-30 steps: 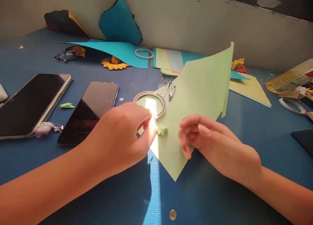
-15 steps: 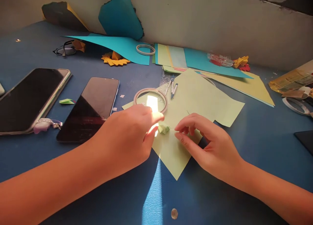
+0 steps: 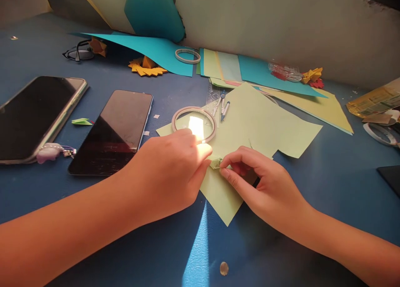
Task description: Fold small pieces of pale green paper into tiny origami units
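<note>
A small folded piece of light green paper is held between my two hands, just above the pale green paper sheets. My left hand is closed, thumb and forefinger pinching the piece's left end. At its right end, the thumb and fingertips of my right hand are closed on it. Behind my left fingers lies a roll of tape, lit by a bright sun patch. A drawing compass rests on the sheets beyond the hands.
Two phones lie at the left, a small green folded paper between them. Farther back are blue sheets, another tape roll, an orange paper flower and glasses. A coin-like disc lies in front.
My right hand has moved left and its fingertips have closed on the folded green paper. My left hand has shifted slightly right with it. The view has tilted a little.
</note>
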### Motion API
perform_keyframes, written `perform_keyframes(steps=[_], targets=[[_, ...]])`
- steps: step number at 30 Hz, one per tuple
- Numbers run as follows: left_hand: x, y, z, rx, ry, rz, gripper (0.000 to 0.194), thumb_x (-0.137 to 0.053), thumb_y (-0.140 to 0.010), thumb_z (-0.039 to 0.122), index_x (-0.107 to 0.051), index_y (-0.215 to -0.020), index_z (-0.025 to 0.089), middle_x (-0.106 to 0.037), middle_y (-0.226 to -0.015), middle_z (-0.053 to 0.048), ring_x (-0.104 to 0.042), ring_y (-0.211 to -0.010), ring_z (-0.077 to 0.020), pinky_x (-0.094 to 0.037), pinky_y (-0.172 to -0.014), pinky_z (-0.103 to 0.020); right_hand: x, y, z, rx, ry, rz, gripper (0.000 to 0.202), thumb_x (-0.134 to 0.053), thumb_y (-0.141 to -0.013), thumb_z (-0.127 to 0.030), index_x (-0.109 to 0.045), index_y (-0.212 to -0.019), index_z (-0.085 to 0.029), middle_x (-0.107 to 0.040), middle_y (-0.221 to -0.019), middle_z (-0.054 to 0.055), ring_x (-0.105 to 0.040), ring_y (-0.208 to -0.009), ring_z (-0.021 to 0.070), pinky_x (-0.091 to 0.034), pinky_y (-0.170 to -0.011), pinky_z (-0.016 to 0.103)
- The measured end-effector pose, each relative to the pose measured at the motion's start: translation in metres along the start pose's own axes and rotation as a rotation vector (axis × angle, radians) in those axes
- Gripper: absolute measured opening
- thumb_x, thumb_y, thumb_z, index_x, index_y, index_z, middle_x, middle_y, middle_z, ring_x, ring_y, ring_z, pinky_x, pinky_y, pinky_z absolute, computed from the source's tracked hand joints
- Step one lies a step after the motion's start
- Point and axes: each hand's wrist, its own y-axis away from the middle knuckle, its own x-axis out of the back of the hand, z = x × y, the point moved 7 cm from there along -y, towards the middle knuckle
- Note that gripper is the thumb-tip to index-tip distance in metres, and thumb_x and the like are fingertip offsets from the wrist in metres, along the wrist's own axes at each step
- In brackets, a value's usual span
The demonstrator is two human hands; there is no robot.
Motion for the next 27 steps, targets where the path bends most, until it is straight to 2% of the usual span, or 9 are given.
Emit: perform_keyframes(steps=[4, 7, 13, 19, 21, 24, 27], targets=[[-0.006, 0.001, 0.0, 0.057, 0.061, -0.063, 0.023, -0.044, -0.081, 0.027, -0.063, -0.089, 0.018, -0.058, -0.072, -0.006, -0.059, -0.071, -0.0226, -0.045, -0.053, -0.032, 0.0, 0.0, 0.001, -0.019, 0.012, -0.005, 0.008, -0.05, -0.082, -0.017, -0.057, -0.08, -0.022, -0.052, -0.068, -0.001, -0.048, -0.062, 0.0115, -0.04, -0.056, 0.024], [-0.009, -0.001, 0.002, 0.047, 0.054, -0.065, 0.023, -0.046, -0.081, 0.027, -0.064, -0.09, 0.016, -0.06, -0.072, -0.007, -0.061, -0.079, -0.0262, -0.049, -0.057, -0.035, 0.0, 0.0, 0.001, -0.017, 0.018, 0.001, 0.009, -0.05, -0.082, -0.018, -0.057, -0.08, -0.022, -0.051, -0.067, -0.001, -0.047, -0.062, 0.0117, -0.04, -0.056, 0.025], [-0.004, -0.004, 0.007, -0.028, 0.035, 0.044, 0.02, -0.048, -0.08, 0.021, -0.067, -0.08, 0.014, -0.06, -0.062, -0.005, -0.062, -0.068, -0.0224, -0.05, -0.053, -0.032, 0.002, 0.0, -0.001, 0.012, 0.037, 0.033, 0.008, -0.052, -0.08, -0.017, -0.058, -0.079, -0.021, -0.048, -0.063, -0.002, -0.047, -0.059, 0.0114, -0.039, -0.054, 0.025], [-0.004, -0.002, 0.0, 0.059, 0.063, 0.053, 0.017, -0.052, -0.076, 0.021, -0.068, -0.07, 0.017, -0.059, -0.057, -0.003, -0.061, -0.061, -0.0187, -0.051, -0.06, -0.034, 0.004, 0.003, -0.004, 0.041, 0.036, 0.04, 0.013, -0.053, -0.077, -0.016, -0.059, -0.087, -0.02, -0.048, -0.064, -0.002, -0.047, -0.059, 0.0113, -0.039, -0.055, 0.026], [-0.002, -0.003, -0.002, 0.082, 0.064, 0.065, 0.017, -0.053, -0.076, 0.022, -0.069, -0.071, 0.018, -0.06, -0.058, -0.002, -0.061, -0.059, -0.0179, -0.051, -0.061, -0.034, 0.005, 0.003, -0.003, 0.009, 0.002, 0.035, 0.014, -0.052, -0.079, -0.02, -0.06, -0.09, -0.021, -0.049, -0.064, -0.002, -0.047, -0.06, 0.0117, -0.039, -0.056, 0.027], [0.001, -0.004, -0.002, 0.093, 0.046, 0.081, 0.018, -0.052, -0.076, 0.022, -0.07, -0.075, 0.02, -0.061, -0.059, -0.002, -0.06, -0.059, -0.0178, -0.046, -0.052, -0.029, 0.006, 0.002, -0.001, -0.062, -0.064, 0.018, 0.016, -0.049, -0.082, -0.025, -0.062, -0.092, -0.023, -0.053, -0.065, -0.001, -0.05, -0.06, 0.0119, -0.042, -0.06, 0.028], [0.004, -0.004, -0.002, 0.118, 0.047, 0.092, 0.02, -0.051, -0.076, 0.021, -0.07, -0.073, 0.02, -0.059, -0.056, -0.002, -0.057, -0.056, -0.0167, -0.041, -0.046, -0.027, 0.007, 0.002, 0.002, -0.126, -0.176, 0.011, 0.019, -0.049, -0.082, -0.026, -0.063, -0.095, -0.024, -0.06, -0.076, 0.0, -0.054, -0.067, 0.0124, -0.044, -0.06, 0.026]])
